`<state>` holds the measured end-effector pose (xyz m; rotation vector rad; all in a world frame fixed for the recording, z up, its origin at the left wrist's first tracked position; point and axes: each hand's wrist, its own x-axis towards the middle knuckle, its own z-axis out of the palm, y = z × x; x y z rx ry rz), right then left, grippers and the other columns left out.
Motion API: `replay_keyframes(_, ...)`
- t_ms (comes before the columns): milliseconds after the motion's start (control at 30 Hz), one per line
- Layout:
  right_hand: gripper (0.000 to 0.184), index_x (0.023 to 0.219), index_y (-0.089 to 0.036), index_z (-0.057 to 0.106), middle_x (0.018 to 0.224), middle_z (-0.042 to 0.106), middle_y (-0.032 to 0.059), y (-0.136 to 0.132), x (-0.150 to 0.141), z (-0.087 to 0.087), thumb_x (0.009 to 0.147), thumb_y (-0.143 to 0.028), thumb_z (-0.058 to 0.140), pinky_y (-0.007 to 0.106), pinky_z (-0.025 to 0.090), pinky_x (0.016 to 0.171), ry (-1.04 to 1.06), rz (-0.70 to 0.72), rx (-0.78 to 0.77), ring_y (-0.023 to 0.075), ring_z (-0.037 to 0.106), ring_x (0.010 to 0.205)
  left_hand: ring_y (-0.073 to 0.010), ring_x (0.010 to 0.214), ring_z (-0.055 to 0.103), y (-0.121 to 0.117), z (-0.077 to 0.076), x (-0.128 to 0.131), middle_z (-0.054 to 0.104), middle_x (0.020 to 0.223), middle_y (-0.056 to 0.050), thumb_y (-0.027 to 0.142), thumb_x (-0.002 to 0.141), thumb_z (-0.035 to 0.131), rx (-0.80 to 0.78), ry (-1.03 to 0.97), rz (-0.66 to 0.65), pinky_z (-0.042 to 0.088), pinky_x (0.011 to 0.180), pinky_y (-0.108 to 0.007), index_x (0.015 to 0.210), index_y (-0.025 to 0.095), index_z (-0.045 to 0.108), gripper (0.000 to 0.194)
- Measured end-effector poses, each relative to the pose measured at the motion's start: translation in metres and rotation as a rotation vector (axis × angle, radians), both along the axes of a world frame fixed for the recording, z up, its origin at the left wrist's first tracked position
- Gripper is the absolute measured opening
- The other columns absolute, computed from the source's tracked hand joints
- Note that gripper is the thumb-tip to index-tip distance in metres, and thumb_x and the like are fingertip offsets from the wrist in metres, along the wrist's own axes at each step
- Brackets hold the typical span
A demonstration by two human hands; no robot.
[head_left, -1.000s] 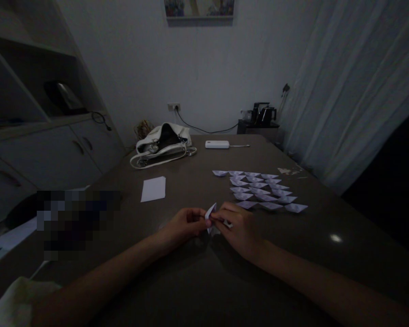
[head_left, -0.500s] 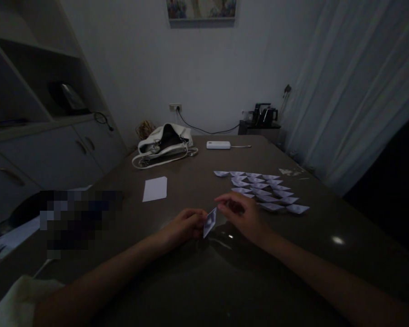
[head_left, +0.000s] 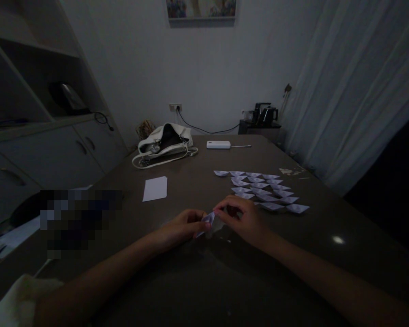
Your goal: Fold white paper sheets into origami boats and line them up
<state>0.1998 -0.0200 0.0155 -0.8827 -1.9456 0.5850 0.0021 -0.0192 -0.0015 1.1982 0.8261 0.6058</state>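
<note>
A small folded piece of white paper (head_left: 209, 218) is held up over the dark table between my two hands. My left hand (head_left: 182, 225) pinches its lower left part, the thumb lying across the front. On its upper right corner, the thumb and forefinger of my right hand (head_left: 242, 219) are closed. Just beyond my right hand, several folded paper boats (head_left: 266, 198) stand in rows. A stack of white paper sheets (head_left: 155, 188) lies farther off to the left of my hands.
A white handbag (head_left: 167, 144) sits at the table's far left. Near the back is a white power bank (head_left: 218, 145) with a short cable. Paper scraps (head_left: 291, 171) lie near the right edge. A blurred-out patch covers things at the left edge.
My right hand has gone from open beside the folded paper to gripping its corner. The paper has tilted, and my left thumb has shifted onto its front.
</note>
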Motion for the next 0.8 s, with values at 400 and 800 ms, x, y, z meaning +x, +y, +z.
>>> replay_keyframes(400, 0.013, 0.076, -0.016, 0.071, 0.062, 0.061, 0.0001, 0.007, 0.004, 0.001, 0.081, -0.025, 0.063, 0.022, 0.035, 0.049, -0.049, 0.001, -0.156, 0.0102, 0.049, 0.054, -0.0073, 0.053, 0.042, 0.0, 0.001, 0.002, 0.05, 0.062, 0.004, 0.044, 0.069, 0.074, 0.027, 0.011, 0.034, 0.029, 0.051, -0.021, 0.073, 0.014, 0.055, 0.036)
replay_keyframes(800, 0.013, 0.075, -0.017, 0.071, 0.067, 0.068, 0.0037, 0.017, 0.01, -0.004, 0.08, -0.024, 0.061, 0.026, 0.041, 0.053, 0.039, -0.144, -0.201, 0.0136, 0.057, 0.059, -0.0127, 0.073, 0.055, 0.003, -0.003, 0.0, 0.056, 0.094, -0.002, 0.032, 0.07, 0.076, 0.311, 0.059, 0.149, 0.043, 0.064, -0.024, 0.104, 0.019, 0.049, 0.045)
